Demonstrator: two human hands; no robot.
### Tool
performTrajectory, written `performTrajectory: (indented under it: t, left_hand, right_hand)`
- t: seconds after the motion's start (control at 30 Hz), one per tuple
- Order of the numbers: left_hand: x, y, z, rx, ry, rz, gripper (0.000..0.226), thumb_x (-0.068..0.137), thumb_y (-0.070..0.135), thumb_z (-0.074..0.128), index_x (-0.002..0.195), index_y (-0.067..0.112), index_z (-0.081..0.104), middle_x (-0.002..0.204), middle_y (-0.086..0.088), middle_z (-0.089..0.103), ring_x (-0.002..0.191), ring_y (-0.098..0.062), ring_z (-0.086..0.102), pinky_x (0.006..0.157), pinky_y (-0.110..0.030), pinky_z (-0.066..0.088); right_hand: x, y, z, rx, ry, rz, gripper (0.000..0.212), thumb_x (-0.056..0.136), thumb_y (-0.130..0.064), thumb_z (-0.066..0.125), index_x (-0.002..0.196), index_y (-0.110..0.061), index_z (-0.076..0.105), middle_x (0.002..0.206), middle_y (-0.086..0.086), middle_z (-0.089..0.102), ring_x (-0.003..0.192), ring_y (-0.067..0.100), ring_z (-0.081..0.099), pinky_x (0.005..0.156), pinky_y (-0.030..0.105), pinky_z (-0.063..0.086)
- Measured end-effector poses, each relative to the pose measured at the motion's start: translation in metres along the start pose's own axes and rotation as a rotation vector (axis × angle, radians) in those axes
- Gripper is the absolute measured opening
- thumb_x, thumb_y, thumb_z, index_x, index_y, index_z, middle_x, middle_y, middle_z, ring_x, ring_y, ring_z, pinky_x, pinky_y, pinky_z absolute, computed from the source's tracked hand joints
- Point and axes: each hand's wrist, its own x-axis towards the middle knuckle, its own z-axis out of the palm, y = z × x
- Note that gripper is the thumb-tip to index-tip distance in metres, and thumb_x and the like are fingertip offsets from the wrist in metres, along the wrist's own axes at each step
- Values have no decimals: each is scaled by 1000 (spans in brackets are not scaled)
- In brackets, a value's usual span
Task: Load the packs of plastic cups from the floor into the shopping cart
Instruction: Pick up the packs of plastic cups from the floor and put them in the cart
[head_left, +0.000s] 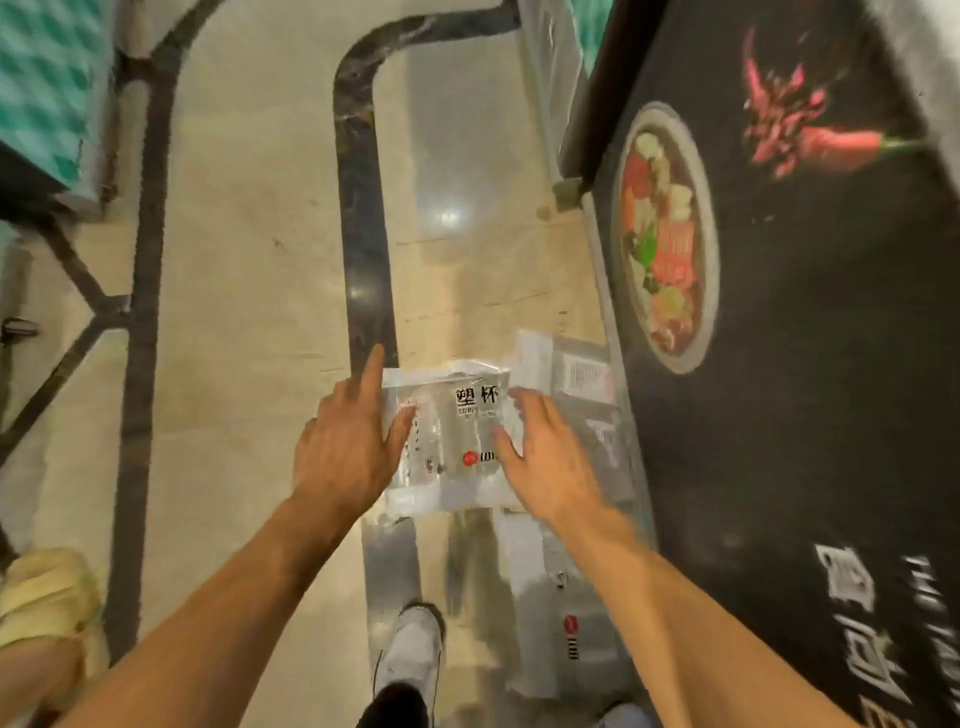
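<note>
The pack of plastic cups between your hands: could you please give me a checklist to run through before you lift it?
1. Hands on either side: left hand and right hand flank the pack of plastic cups: ok.
2. Firm grip: fingers are straight, not curled round the pack: not ok.
3. Free of the other packs: they lie close by and any overlap is unclear: cannot tell.
4. Shoe off this pack: ok.
5. Shopping cart within reach: out of view: cannot tell.

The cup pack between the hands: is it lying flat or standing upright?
Lying flat: the cup pack shows its printed face upward, between the left hand and right hand.
</note>
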Motion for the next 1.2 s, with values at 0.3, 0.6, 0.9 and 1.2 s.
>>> performTrajectory:
  t: [0.3, 0.6, 0.9, 1.2]
  left_hand:
    - [54, -100, 242, -214, -84, -229, 108, 83, 91, 45, 163, 56, -19, 166, -23, 30, 142, -50, 47, 105, -69, 49]
    - [86, -171, 268, -526, -79, -123, 110, 82, 87, 62, 163, 61, -8, 137, -16, 62, 113, -38, 67, 102, -62, 54]
    - [74, -207, 258, -461, -108, -185, 113, 75, 99, 50, 161, 63, -15, 121, -20, 61, 94, -37, 67, 97, -58, 54]
    - [49, -173, 146, -555, -34, -158, 147, 66, 96, 67, 166, 37, -24, 180, -9, 6, 162, -34, 19, 127, -60, 29]
  right_hand:
    - [110, 95, 186, -244, 102, 108, 68, 105, -42, 55, 159, -5, 36, 152, 18, 47, 140, 32, 48, 111, 36, 45]
    - [127, 100, 225, -325, 236, 14, 80, 102, -51, 58, 161, -4, 32, 161, 23, 40, 147, 40, 40, 118, 49, 43]
    - [140, 99, 256, 8, 96, 108, 116, 86, -79, 64, 168, -33, -4, 153, 17, 41, 135, 36, 48, 110, 48, 47]
    - [105, 38, 171, 258, 178, 121, 117, 75, -66, 87, 162, -22, 22, 150, 1, 39, 140, 22, 44, 115, 46, 45]
